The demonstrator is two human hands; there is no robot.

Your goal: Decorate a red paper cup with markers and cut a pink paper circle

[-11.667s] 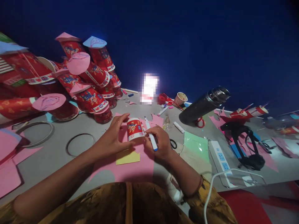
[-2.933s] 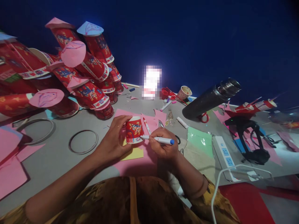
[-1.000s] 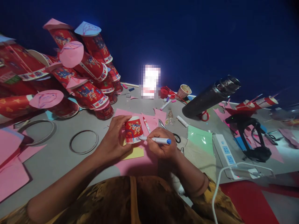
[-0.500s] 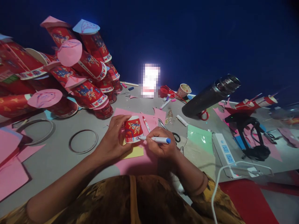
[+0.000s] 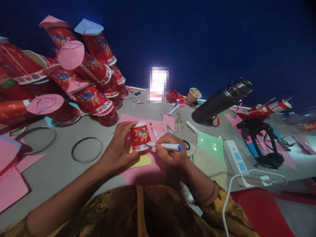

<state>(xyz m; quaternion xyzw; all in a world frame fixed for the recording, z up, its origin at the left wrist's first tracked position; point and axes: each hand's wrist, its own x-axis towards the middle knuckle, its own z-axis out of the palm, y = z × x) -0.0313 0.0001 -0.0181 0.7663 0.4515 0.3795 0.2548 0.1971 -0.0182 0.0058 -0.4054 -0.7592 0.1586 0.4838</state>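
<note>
A red paper cup (image 5: 140,135) with a colourful printed figure and a white band is held by my left hand (image 5: 122,143), fingers and thumb wrapped around its left side. My right hand (image 5: 171,151) grips a white marker with a blue end (image 5: 170,146), its tip at the cup's white band. Whether the tip touches the band I cannot tell. Beneath the hands lie pink paper (image 5: 148,172) and a yellow sheet (image 5: 143,161). A red-and-white marker (image 5: 154,131) rests just behind the cup, and scissors (image 5: 186,144) are partly hidden by my right hand.
Stacked red cups with paper cones (image 5: 93,98) fill the left side, near metal rings (image 5: 87,149). A dark thermos (image 5: 219,102), a patterned cup (image 5: 193,95) and a bright blurred screen (image 5: 158,85) stand at the back. At right are a power strip (image 5: 237,161) and black headgear (image 5: 261,141).
The marker in my right hand has shifted slightly at the cup's white band. Both hands keep their grips, and the whole view has moved a little.
</note>
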